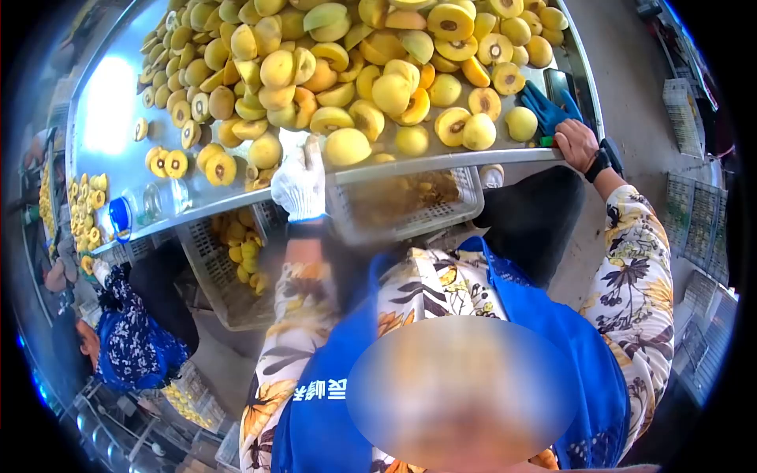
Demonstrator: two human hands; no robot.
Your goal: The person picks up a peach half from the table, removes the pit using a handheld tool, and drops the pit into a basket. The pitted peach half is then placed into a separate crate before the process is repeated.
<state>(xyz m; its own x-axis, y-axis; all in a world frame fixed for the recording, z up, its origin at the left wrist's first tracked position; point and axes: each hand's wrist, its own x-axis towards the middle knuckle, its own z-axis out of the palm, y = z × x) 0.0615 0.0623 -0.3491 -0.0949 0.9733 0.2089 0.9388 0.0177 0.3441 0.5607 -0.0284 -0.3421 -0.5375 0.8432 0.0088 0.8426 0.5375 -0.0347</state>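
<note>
Peaches (479, 132) between both hands (300, 185)

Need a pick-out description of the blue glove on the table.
Find the long steel table heaped with yellow peach halves and follow its near rim to the right end. Beside the bare right hand lies the blue glove, the only blue thing at that end among the yellow fruit.

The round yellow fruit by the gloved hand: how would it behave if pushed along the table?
The fruit by the left hand looks rounded, so it would probably roll or slide on the smooth metal table. Its surface looks glossy, so it is likely slippery in a grip. Pitted halves nearby suggest soft flesh that may bruise.
</note>
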